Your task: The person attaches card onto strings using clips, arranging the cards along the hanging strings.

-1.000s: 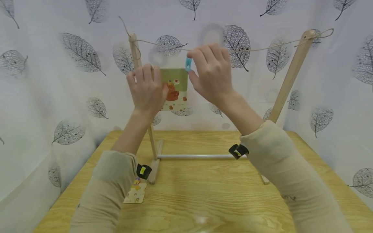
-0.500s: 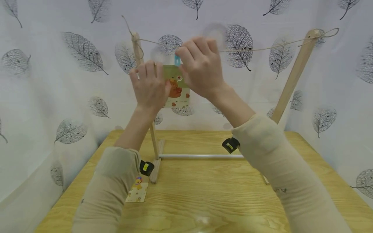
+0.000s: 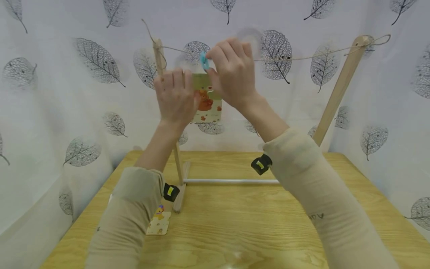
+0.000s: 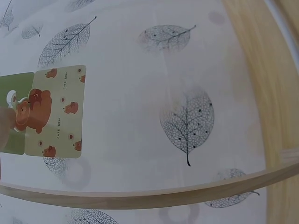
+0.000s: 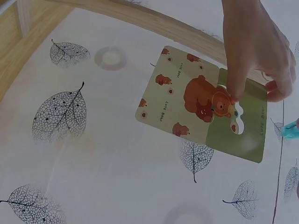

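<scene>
My left hand (image 3: 176, 95) pinches a green and cream card (image 3: 209, 106) printed with a brown bear, thumb on its front. In the right wrist view that hand's thumb and fingers grip the card's green half (image 5: 233, 144). My right hand (image 3: 236, 74) pinches a small light-blue clip (image 3: 203, 61) between thumb and forefinger, just above the card's top edge. A thin string (image 3: 285, 59) runs behind the right hand, at about the clip's height. The right wrist view has the clip (image 5: 290, 130) at its right edge, beside the string (image 5: 280, 172).
Two wooden posts (image 3: 340, 91) carry the string. A white bar (image 3: 231, 181) joins their feet on the wooden table (image 3: 242, 220). Another card (image 3: 159, 222) with a yellow figure lies near the left sleeve. A leaf-patterned curtain (image 3: 295, 101) hangs behind.
My right hand has moved left with the clip, which now stands over the card and has tilted open a little. The left hand has brought the card slightly up and to the right.
</scene>
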A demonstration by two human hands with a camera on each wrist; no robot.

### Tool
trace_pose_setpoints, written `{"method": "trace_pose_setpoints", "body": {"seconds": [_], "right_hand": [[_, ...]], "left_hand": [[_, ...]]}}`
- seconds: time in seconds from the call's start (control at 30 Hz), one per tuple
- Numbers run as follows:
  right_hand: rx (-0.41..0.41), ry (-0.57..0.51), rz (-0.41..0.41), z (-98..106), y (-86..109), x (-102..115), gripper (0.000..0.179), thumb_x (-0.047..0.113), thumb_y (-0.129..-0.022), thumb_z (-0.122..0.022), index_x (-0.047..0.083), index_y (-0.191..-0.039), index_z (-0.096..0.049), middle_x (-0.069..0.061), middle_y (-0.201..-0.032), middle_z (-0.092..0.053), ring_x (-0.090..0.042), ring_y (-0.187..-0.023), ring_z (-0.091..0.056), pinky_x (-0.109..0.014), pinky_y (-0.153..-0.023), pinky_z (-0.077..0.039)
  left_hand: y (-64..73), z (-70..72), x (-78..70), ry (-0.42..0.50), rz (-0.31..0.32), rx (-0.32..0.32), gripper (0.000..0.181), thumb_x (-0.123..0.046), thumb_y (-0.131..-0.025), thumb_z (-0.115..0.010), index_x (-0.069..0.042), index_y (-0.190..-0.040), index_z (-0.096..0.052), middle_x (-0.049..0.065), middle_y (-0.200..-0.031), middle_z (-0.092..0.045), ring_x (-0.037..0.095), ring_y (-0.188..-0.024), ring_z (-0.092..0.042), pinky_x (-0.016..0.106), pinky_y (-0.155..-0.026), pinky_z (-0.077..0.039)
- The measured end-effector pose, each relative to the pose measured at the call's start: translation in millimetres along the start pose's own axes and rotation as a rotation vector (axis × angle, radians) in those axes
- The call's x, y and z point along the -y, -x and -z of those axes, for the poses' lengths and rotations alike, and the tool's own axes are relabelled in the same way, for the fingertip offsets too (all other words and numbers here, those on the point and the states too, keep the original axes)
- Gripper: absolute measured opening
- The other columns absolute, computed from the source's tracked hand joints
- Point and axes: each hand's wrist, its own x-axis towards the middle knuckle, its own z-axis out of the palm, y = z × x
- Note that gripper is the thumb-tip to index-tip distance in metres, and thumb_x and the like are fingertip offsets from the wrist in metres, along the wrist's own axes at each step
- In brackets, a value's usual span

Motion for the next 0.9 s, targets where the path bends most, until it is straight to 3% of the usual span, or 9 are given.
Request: {"method": "trace_pose_setpoints", "body": {"seconds": [0.23,0.5,0.9], "right_hand": [[0.057,-0.005,-0.029,-0.5,-2.5,-1.3,0.012,0.004,-0.079,-0.064,-0.001,-0.089,-0.059,-0.013,-0.087,-0.062,-0.028,-0.089,-0.05,-0.038,-0.078,-0.033],[0.119,-0.007,-0.086,-2.0,-4.5,1.8,0.011,0.007,-0.081,-0.065,0.0,-0.09,-0.062,-0.011,-0.089,-0.062,-0.027,-0.092,-0.05,-0.037,-0.08,-0.033],[0.113,0.02,-0.08,-4.8,-9.1,-0.7,0.008,0.007,-0.083,-0.061,0.002,-0.088,-0.063,-0.01,-0.087,-0.064,-0.026,-0.088,-0.051,-0.036,-0.08,-0.034]], "left_hand": [[-1.5,0.0,2.4,-0.044,-0.022,0.025,0.028,-0.022,-0.083,-0.054,-0.002,-0.102,-0.049,0.014,-0.096,-0.049,0.031,-0.087,-0.041,0.042,-0.077,-0.031],[-1.7,-1.7,3.4,-0.03,-0.026,0.014,0.025,-0.019,-0.084,-0.049,-0.001,-0.101,-0.048,0.015,-0.095,-0.049,0.031,-0.086,-0.04,0.043,-0.076,-0.031],[0.0,-0.7,7.4,-0.044,-0.024,0.021,0.029,-0.022,-0.083,-0.056,-0.002,-0.102,-0.048,0.014,-0.096,-0.049,0.03,-0.086,-0.041,0.042,-0.076,-0.031]]}}
